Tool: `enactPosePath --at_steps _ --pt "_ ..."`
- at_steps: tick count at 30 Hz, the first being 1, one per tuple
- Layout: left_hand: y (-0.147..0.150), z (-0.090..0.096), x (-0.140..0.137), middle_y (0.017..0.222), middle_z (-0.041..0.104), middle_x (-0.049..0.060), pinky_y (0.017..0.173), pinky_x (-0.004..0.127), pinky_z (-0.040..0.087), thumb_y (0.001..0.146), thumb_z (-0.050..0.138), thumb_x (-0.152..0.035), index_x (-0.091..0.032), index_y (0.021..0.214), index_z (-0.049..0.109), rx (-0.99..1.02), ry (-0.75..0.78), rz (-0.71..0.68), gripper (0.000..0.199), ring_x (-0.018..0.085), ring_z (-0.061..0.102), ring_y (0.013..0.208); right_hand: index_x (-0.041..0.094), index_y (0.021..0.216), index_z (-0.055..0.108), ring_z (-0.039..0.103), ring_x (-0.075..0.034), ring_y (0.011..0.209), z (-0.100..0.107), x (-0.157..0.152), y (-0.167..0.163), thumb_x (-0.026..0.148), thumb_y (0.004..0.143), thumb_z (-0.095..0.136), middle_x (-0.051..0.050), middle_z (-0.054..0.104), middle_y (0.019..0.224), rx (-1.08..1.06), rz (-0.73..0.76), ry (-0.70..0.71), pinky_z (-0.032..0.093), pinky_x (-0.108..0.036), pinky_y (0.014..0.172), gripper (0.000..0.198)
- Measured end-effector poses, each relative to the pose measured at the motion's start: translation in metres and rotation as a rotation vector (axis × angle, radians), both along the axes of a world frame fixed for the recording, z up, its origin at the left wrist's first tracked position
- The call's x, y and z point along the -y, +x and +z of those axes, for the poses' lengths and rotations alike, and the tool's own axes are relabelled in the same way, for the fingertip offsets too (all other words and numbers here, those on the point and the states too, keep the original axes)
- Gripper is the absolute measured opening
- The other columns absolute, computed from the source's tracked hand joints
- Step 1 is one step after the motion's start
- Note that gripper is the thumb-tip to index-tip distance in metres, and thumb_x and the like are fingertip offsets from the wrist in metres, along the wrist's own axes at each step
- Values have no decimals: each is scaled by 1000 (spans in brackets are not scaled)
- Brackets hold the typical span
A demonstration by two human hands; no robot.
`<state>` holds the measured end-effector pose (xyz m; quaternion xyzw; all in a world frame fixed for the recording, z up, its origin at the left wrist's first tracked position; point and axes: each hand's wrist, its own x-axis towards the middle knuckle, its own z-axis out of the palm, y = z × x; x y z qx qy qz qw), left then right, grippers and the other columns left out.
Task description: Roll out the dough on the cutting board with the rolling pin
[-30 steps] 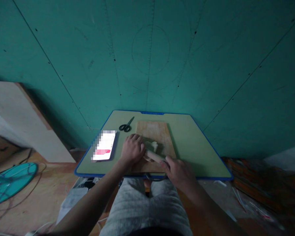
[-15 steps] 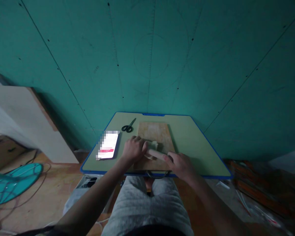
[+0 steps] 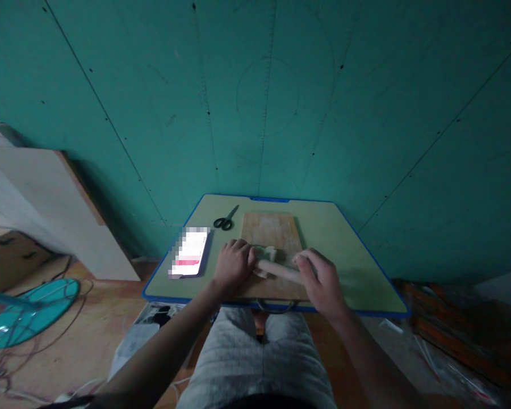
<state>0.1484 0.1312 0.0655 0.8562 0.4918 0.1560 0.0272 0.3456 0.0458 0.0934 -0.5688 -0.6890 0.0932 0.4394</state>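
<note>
A pale rolling pin (image 3: 280, 270) slants across a wooden cutting board (image 3: 269, 228) on the small table. My left hand (image 3: 235, 264) is closed over the pin's left end, with its knuckles facing up. Around the other end, the fingers and thumb of my right hand (image 3: 322, 277) are curled. A flat, pale piece of what looks like dough (image 3: 266, 251) lies on the board, partly beneath the pin and partly hidden by my left hand.
Black-handled scissors (image 3: 225, 220) lie left of the board, and a phone with a lit screen (image 3: 191, 250) is nearer the table's left edge. The blue-edged table (image 3: 353, 255) meets a green wall (image 3: 196, 142). A white panel (image 3: 68, 210) leans at the left.
My right hand has shifted to the right and its grip has turned, leaving more of the rolling pin showing. My left hand stays on its end. The whole view has shifted slightly.
</note>
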Motion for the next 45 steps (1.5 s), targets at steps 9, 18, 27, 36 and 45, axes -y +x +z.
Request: enactPosePath --at_steps 9,18,27,36,45 --pt "-4 2 11 90 64 9 79 34 41 98 32 -38 -19 89 66 -39 -15 53 40 22 57 90 20 83 61 59 -18 81 -7 0 3 41 92 46 -5 65 82 -110 -25 -32 45 -28 74 27" --pt "-10 3 13 93 65 9 69 29 42 99 29 -41 -19 92 63 -46 -102 92 41 20 62 86 21 85 63 59 -15 71 3 15 -8 42 90 51 -1 63 72 -607 359 -214 47 -27 68 25" --pt "-15 6 3 95 68 8 68 29 41 99 27 -45 -19 92 63 -79 -142 27 45 21 65 86 21 88 64 60 -21 91 -11 -15 19 34 94 42 -7 68 91 305 -129 3 41 -32 83 27" --pt "-17 9 -1 89 71 8 65 28 38 99 27 -45 -19 87 65 -97 -134 39 47 21 67 81 20 71 61 58 -14 64 -26 -15 12 37 99 36 -4 68 74 599 -223 -111 28 -27 60 41" --pt "-23 19 -2 80 72 10 59 29 33 97 23 -42 -19 82 68 -163 -104 89 52 22 66 73 20 73 61 57 -12 56 -28 5 2 44 99 29 -1 66 68 583 -157 -83 24 -27 55 47"
